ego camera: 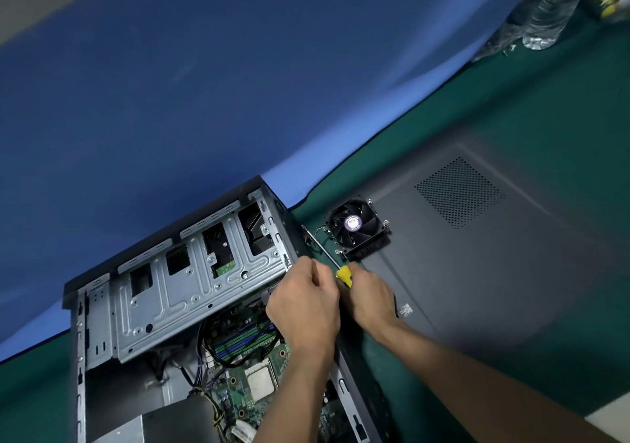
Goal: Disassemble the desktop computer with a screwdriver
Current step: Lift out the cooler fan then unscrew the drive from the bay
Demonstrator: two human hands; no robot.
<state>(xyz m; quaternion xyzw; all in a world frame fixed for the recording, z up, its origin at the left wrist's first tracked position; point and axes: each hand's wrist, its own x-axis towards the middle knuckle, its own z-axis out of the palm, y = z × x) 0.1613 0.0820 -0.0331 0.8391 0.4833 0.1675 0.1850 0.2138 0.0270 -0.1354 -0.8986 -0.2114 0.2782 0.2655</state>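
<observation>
The open desktop case [102,313] lies on its side at lower left, showing a silver drive cage [191,289], the green motherboard [245,395] and the bare processor [260,383]. My right hand [370,297] grips the yellow handle of a screwdriver [343,275]; its metal shaft points up-left toward the case's right edge. My left hand [305,303] hovers with curled fingers at the case's upper right corner, close beside the handle; what it holds is hidden. The removed cooler fan [356,228] sits on the dark side panel [494,255] to the right.
A green mat [562,108] covers the table, with a blue wall behind it. A clear water bottle [552,10] stands at the top right corner, beside blurred yellow-and-black objects. Black cables loop over the memory sticks inside the case.
</observation>
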